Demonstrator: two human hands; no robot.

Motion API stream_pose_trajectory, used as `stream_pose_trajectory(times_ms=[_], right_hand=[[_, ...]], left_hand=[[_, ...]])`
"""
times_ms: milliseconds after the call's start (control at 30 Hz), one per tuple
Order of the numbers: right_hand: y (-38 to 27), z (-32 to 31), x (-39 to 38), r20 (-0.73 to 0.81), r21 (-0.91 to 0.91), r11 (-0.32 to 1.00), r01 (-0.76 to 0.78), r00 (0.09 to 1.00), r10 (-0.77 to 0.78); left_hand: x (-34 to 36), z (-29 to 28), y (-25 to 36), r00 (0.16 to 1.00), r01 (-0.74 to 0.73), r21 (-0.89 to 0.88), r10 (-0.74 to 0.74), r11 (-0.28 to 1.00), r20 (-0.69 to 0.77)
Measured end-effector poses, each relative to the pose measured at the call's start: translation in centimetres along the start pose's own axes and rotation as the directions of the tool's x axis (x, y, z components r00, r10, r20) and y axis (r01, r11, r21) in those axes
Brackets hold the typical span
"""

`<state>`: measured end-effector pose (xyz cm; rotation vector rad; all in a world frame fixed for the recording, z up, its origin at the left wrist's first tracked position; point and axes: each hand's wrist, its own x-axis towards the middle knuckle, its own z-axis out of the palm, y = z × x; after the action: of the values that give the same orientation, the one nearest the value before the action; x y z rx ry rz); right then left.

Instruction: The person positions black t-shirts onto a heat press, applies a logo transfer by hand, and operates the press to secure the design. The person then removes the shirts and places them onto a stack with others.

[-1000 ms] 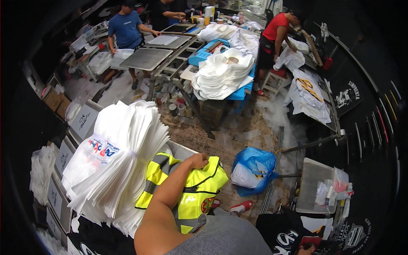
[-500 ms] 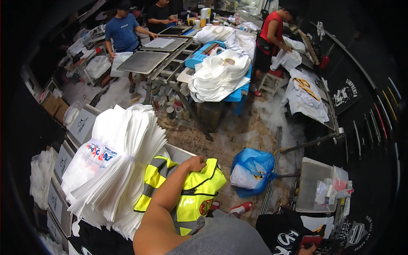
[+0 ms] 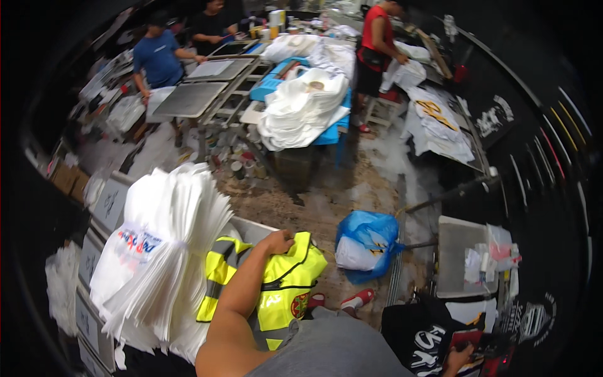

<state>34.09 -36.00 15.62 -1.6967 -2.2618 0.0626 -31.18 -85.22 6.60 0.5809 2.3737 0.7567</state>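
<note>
A yellow-green safety vest [image 3: 286, 276] with grey reflective bands and a round emblem lies spread out in front of me. My left hand [image 3: 279, 241] is closed on its upper edge, fingers curled under. To its left stands a thick bundle of white fabric bags [image 3: 164, 251], tied around the middle. At the lower right, my right hand [image 3: 460, 359] is closed beside a red panel and a dark object with a small red light. What its fingers hold is hard to make out. Black printed fabric [image 3: 414, 336] lies next to that hand.
A blue plastic bag [image 3: 367, 245] with white cloth sits on the floor. Beyond it, a worktable carries a pile of white bags [image 3: 304, 110]. Metal platens [image 3: 190, 99] stand at its left. Three people work at the back. A grey platen [image 3: 461, 251] is at the right.
My view has shifted, so the far table and people sit further left. My right hand shows more fully at the lower right. My left hand stays on the safety vest.
</note>
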Motion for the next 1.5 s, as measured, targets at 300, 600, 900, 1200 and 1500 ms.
stream_pose_trajectory(times_ms=[300,600,900,1200,1500], right_hand=[[-2.9,-2.0,-0.7,0.051,-0.022,0.995,-0.101,0.993,0.102],[-2.8,-2.1,-0.6,0.071,-0.016,0.994,-0.109,0.991,0.11],[-3.8,-2.7,-0.8,0.011,-0.048,0.994,-0.099,0.995,0.099],[-3.5,-2.8,-0.6,0.032,-0.07,0.993,-0.093,0.995,0.095],[-1.5,-1.5,-0.3,-0.031,0.086,0.992,0.095,0.995,-0.092]], left_hand=[[-0.1,-0.4,0.7,0.999,0.027,0.028,-0.027,0.999,0.023],[0.4,-0.1,0.2,0.998,0.037,-0.054,-0.034,0.998,0.059],[0.8,0.4,-0.5,0.997,0.057,-0.049,-0.055,0.997,0.049],[0.2,-0.2,0.9,0.999,0.03,-0.028,-0.028,0.999,0.045],[-0.7,-0.5,1.1,1.0,0.026,0.013,-0.026,1.0,0.006]])
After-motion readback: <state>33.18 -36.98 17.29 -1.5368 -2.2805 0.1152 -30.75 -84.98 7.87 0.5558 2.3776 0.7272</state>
